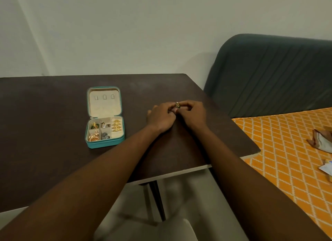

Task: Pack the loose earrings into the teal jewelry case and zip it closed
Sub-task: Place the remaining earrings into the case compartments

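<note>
Both hands, left hand [159, 117] and right hand [191, 115], are pinching one gold earring [177, 104] near the counter's [53, 106] right edge; the open teal case [105, 118] is lying well left.

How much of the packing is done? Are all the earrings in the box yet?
Not quite. Several compartments of the teal jewelry case already hold gold and silvery pieces. The left hand and right hand together pinch one gold-and-green earring right of the case, over the table. That one must go in; then the lid, lying open, needs closing and zipping. I see no other loose earrings.
</note>
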